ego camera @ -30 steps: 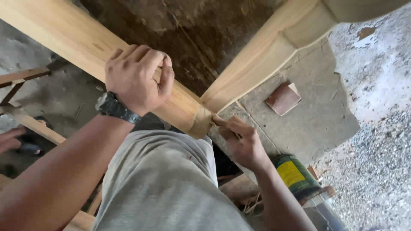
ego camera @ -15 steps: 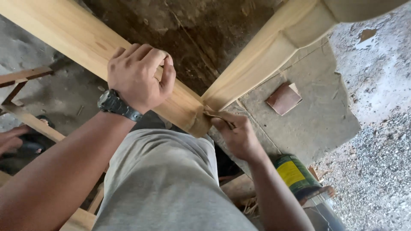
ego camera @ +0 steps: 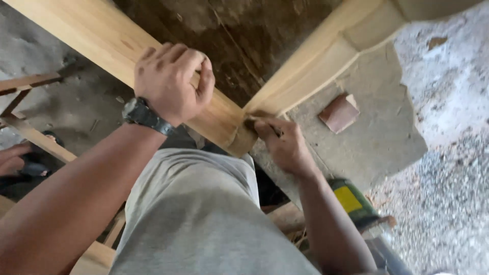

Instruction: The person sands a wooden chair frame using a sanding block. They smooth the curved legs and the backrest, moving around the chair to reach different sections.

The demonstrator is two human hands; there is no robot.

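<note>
A: Rough concrete floor (ego camera: 377, 137) with gravel at right; pale wooden rail (ego camera: 102, 46) runs from far left to a corner joint (ego camera: 243, 133), a second rail (ego camera: 316, 61) heading far right.

B: Hands?

A: Left hand (ego camera: 170, 84) curled over the left rail, gripping it, watch (ego camera: 142, 116) on the wrist. Right hand (ego camera: 282, 145) pinched narrow on a small folded sandpaper scrap (ego camera: 253, 120), pressed into the joint.

B: Step?

A: Looks like hand-sanding the corner. Next stroke likely wants short, light rubs along the grain, left hand bracing.

B: Around?

A: Brown sanding block (ego camera: 340, 112) lying on the floor, well apart; green-yellow can (ego camera: 351, 201) near, low right.
</note>
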